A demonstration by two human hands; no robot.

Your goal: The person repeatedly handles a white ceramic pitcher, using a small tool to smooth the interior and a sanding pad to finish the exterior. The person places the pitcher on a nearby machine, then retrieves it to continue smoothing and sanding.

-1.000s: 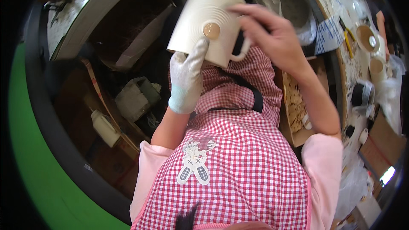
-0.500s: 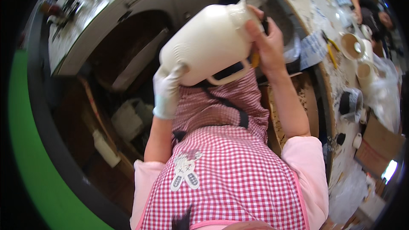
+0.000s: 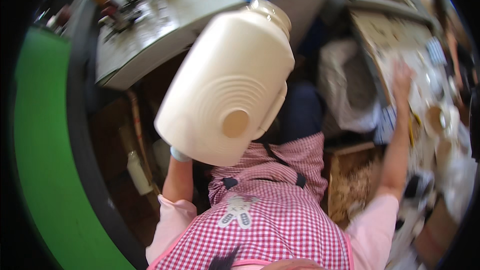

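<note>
Messy table point(image 3: 377, 31) is standing on the right. Left grip point(image 3: 180, 154), mostly hidden, is holding the cream jug point(image 3: 215, 65) up in front. Right grip point(image 3: 401, 77), no longer touching it, is reaching over the table, too blurry to tell if it's pinching.

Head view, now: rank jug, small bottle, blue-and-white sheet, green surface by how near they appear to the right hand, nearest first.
From the right hand, as seen in the picture:
1. Sheet: just below it.
2. Jug: left, mid-view.
3. Bottle: lower left, beyond the jug.
4. Green surface: far left.
</note>
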